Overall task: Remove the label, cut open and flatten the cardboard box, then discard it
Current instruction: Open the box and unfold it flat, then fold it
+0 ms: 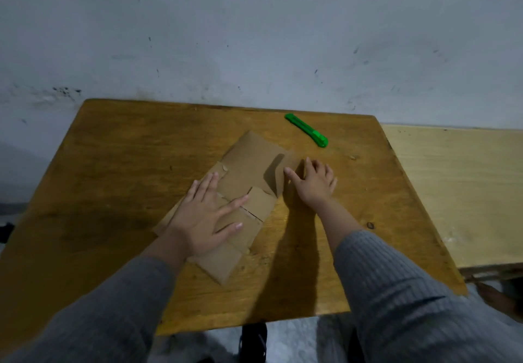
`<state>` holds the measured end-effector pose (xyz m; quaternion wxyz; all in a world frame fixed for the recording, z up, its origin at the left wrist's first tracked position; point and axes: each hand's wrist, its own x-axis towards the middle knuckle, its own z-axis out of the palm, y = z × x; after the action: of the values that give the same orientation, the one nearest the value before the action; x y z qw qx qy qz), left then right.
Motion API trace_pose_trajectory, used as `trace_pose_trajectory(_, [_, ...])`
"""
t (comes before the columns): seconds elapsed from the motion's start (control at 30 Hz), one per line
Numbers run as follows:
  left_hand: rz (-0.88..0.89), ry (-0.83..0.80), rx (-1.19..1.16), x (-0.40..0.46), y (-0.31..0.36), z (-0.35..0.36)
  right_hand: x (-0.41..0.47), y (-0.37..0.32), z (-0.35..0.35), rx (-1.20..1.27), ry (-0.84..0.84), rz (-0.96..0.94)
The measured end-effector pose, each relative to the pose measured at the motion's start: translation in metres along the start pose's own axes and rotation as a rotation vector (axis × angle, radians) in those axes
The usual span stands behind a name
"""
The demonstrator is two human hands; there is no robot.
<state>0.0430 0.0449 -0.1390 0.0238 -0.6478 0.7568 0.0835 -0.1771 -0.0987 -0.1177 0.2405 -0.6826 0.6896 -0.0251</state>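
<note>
The brown cardboard box (249, 164) lies opened out and nearly flat in the middle of the wooden table (119, 159), its flaps spread along a diagonal. My left hand (206, 215) rests palm down on its near part, fingers spread. My right hand (314, 181) presses at the cardboard's right edge, where one panel still stands up slightly and casts a shadow. Behind my right hand, near the table's far edge, lies a green utility knife (307, 130), untouched. No label is visible on the cardboard.
A pale wooden surface (458, 193) adjoins the table on the right. A grey-white wall (254, 37) rises right behind the table. Below the front edge a dark object (253, 343) stands on the floor. Bare tabletop lies left of the cardboard.
</note>
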Motion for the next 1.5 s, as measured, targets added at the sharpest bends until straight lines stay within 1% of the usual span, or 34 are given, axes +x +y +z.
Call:
trace_pose_trajectory(0.07, [0.039, -0.012, 0.012, 0.011, -0.008, -0.002, 0.013, -0.005, -0.002, -0.009, -0.012, -0.011])
trace_pose_trajectory(0.2, [0.092, 0.002, 0.033, 0.032, -0.019, -0.006, 0.035, -0.009, -0.009, -0.013, 0.063, 0.005])
trace_pose_trajectory(0.3, [0.125, -0.008, 0.075, 0.052, -0.029, -0.009, 0.052, -0.01, -0.022, 0.015, 0.031, 0.029])
trace_pose_trajectory(0.4, [0.163, -0.016, 0.096, 0.069, -0.032, -0.011, 0.067, -0.008, -0.039, 0.114, 0.006, 0.027])
trace_pose_trajectory(0.5, [0.191, -0.026, 0.119, 0.079, -0.033, -0.014, 0.073, -0.013, -0.058, 0.206, -0.094, -0.064])
trace_pose_trajectory(0.57, [0.181, -0.028, 0.131, 0.084, -0.033, -0.015, 0.073, -0.022, -0.067, 0.192, -0.125, -0.153])
trace_pose_trajectory(0.63, [0.153, -0.045, 0.137, 0.088, -0.033, -0.014, 0.07, -0.029, -0.071, 0.247, -0.065, -0.195])
trace_pose_trajectory(0.73, [0.118, -0.103, 0.132, 0.094, -0.031, -0.018, 0.058, -0.036, -0.07, 0.423, 0.026, -0.253])
trace_pose_trajectory(0.83, [0.093, -0.174, 0.153, 0.097, -0.029, -0.025, 0.046, -0.041, -0.066, 0.413, 0.117, -0.286])
trace_pose_trajectory(0.9, [0.028, -0.148, 0.102, 0.093, -0.026, -0.024, 0.039, -0.045, -0.064, 0.365, 0.16, -0.285])
trace_pose_trajectory(0.97, [-0.092, -0.031, -0.016, 0.086, -0.02, -0.022, 0.033, -0.048, -0.063, 0.286, 0.189, -0.284])
trace_pose_trajectory(1.03, [-0.25, 0.093, -0.206, 0.085, -0.011, -0.023, 0.027, -0.051, -0.061, 0.196, 0.224, -0.304])
trace_pose_trajectory(1.1, [-0.385, 0.126, -0.398, 0.091, -0.004, -0.03, 0.021, -0.052, -0.056, 0.194, 0.248, -0.303])
trace_pose_trajectory(1.17, [-0.416, 0.121, -0.469, 0.101, -0.002, -0.035, 0.013, -0.052, -0.05, 0.273, 0.24, -0.257])
trace_pose_trajectory(1.23, [-0.386, 0.114, -0.506, 0.109, -0.003, -0.039, 0.003, -0.052, -0.045, 0.275, 0.266, -0.245])
trace_pose_trajectory(1.33, [-0.295, 0.125, -0.485, 0.109, -0.006, -0.04, -0.005, -0.055, -0.043, 0.22, 0.313, -0.278])
trace_pose_trajectory(1.43, [-0.186, 0.105, -0.411, 0.102, -0.004, -0.041, -0.012, -0.061, -0.041, 0.191, 0.33, -0.31])
trace_pose_trajectory(1.5, [-0.172, 0.106, -0.324, 0.1, -0.004, -0.041, -0.017, -0.066, -0.04, 0.135, 0.333, -0.336])
